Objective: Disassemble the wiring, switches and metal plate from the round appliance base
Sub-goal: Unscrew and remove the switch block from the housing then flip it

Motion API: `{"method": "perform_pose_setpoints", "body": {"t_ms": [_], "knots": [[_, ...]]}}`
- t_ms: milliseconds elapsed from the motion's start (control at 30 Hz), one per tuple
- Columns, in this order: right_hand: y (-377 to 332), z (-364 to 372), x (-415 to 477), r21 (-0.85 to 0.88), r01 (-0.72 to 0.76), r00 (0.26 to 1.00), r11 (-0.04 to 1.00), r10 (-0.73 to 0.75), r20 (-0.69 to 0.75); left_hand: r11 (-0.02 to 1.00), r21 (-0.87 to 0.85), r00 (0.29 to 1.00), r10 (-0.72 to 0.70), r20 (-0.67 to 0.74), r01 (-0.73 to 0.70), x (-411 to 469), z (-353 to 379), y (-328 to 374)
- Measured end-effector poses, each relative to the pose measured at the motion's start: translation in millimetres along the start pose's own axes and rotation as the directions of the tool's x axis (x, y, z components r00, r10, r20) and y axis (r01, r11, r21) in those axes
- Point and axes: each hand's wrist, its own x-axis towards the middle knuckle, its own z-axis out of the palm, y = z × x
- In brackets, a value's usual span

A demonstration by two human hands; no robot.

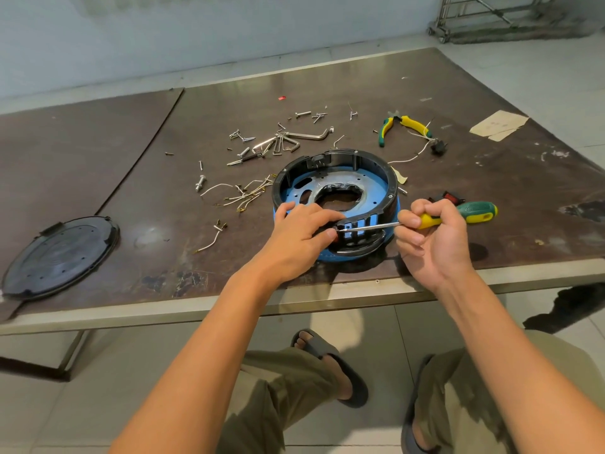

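Note:
The round appliance base [366, 165], black-rimmed with blue lining, sits near the table's front edge. A blue-filmed metal plate [363, 186] with a large hole lies inside it. My left hand [299, 235] grips the base's near rim, fingers over a small red part. My right hand [432, 237] holds a yellow-and-green screwdriver [471, 213]; its shaft points left and the tip meets the base's near wall beside my left fingers. Removed white wires [240, 194] lie left of the base. A black switch [439, 146] on a white wire lies behind it to the right.
A black round cover [60, 255] lies at the front left. Screws, bolts and hex keys [278, 142] are scattered behind the base. Yellow-green pliers [401, 124] lie at the back right. A red rocker switch [450, 197] sits beside the screwdriver. My knees are below the table's front edge.

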Motion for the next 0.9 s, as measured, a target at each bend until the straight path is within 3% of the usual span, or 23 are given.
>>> {"method": "perform_pose_setpoints", "body": {"t_ms": [100,267,567,800,900], "knots": [[-1.9,4.2,7.1,0.041,-0.087,0.994,0.995,0.09,-0.068,1.0,-0.005,1.0,-0.002,0.019,0.002,-0.1,-1.1,0.4],[-5.7,8.3,11.5,0.052,-0.109,0.99,0.993,0.114,-0.088,1.0,-0.019,1.0,-0.01,0.029,0.011,1.2,-1.6,0.8],[4.3,2.1,-8.0,-0.048,0.069,0.997,0.996,-0.071,-0.037,1.0,0.006,1.0,-0.002,0.016,0.002,1.9,2.3,-2.1],[-1.0,13.0,11.0,-0.031,-0.079,0.981,0.996,0.072,-0.181,1.0,-0.004,0.999,-0.019,0.031,0.019,1.7,-1.4,2.2],[0.5,13.1,11.7,-0.047,-0.072,0.979,0.996,0.062,-0.194,1.0,0.004,0.999,0.004,0.048,-0.004,1.0,-1.5,3.1]]}}
